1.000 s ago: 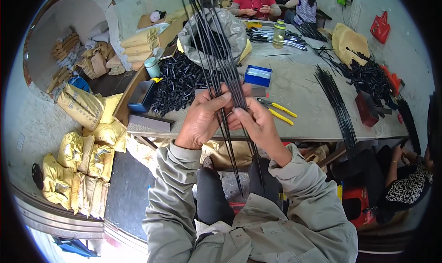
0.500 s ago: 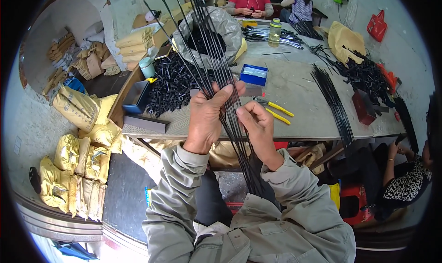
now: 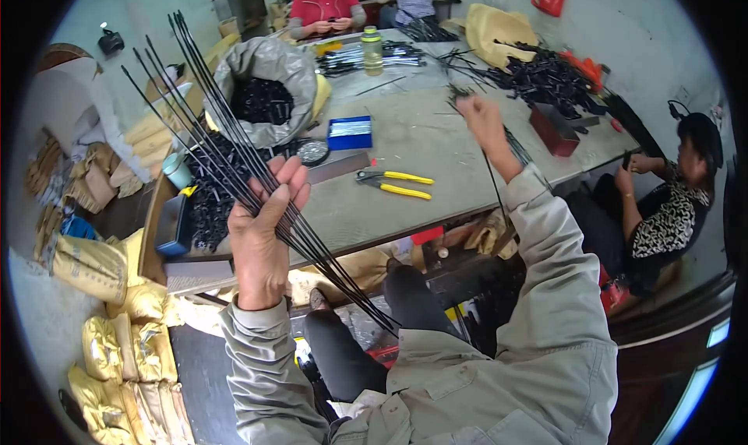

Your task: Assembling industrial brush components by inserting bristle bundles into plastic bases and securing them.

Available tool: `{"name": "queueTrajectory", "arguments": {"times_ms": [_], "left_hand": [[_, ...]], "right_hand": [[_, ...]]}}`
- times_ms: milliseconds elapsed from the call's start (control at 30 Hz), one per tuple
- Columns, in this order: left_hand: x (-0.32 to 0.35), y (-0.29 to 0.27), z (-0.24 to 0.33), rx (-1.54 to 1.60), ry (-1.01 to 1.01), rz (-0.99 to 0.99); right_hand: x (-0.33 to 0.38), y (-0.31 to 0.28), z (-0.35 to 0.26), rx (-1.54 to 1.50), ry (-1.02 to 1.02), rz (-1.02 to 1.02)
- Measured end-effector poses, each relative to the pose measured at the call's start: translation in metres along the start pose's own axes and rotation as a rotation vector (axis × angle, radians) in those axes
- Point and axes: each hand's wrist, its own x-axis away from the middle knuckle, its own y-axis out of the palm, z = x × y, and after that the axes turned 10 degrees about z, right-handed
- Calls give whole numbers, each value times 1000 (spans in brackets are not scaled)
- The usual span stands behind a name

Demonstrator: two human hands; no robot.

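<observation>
- Since a moment ago the two hands have parted: the right hand [image 3: 477, 116] has swung away to the far right over the bench [image 3: 436, 145], while the left hand [image 3: 263, 227] stays near, in front of the person's chest.
- Left hand is closed around a bundle of thin black rods [image 3: 226, 153], gripping it partway along; the rods fan out up and to the far left above the fist, and their lower ends run down to the right past the knees.
- Right hand is raised and pinched on a single black rod [image 3: 491, 182] that hangs down from the fingers past the sleeve.
- On the bench just right of the bundle lie yellow-handled pliers [image 3: 396, 184], with a small blue box [image 3: 350, 132] farther off.
- A grey sack [image 3: 273, 67] of black parts stands at the far left of the bench, and a heap of black pieces [image 3: 545, 75] lies far right.
- Another person [image 3: 662, 211] sits at the right end of the bench.
- Yellow bags [image 3: 109, 344] are stacked on the floor at the near left.
</observation>
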Motion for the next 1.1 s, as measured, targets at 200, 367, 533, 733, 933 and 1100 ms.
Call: {"name": "queueTrajectory", "arguments": {"times_ms": [200,367,533,733,933,1100], "left_hand": [[-5,3,-11,34,-30,-23],[-5,12,-20,34,-29,-34],[2,19,-32,137,-55,-50],[11,-59,23,-1095,211,-58],[26,-49,12,-610,458,96],[17,-59,-12,-482,378,-19]], "right_hand": [[69,-51,84,903,-60,-357],[97,-4,-45,250,-42,-743],[158,40,-172,-846,478,-990],[133,39,-202,-899,667,-1080],[150,34,-237,-1055,773,-1475],[135,28,-231,-1062,804,-1395]]}}
